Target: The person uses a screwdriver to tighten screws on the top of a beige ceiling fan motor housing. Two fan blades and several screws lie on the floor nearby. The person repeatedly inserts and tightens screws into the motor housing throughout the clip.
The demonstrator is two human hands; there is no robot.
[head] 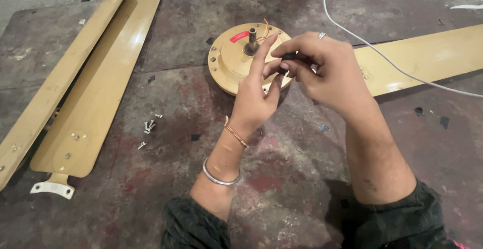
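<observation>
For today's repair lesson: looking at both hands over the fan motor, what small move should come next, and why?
Probably bring the small dark part, pinched between the left hand and right hand, down to the fan motor directly beneath, since its blade is attached.

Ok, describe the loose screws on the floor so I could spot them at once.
Start at the two detached gold fan blades lying on the floor at the left. Just right of the nearer blade, between it and the round gold motor housing, is a small cluster of screws. They are the only shiny silver bits on the dark stained floor.
</observation>
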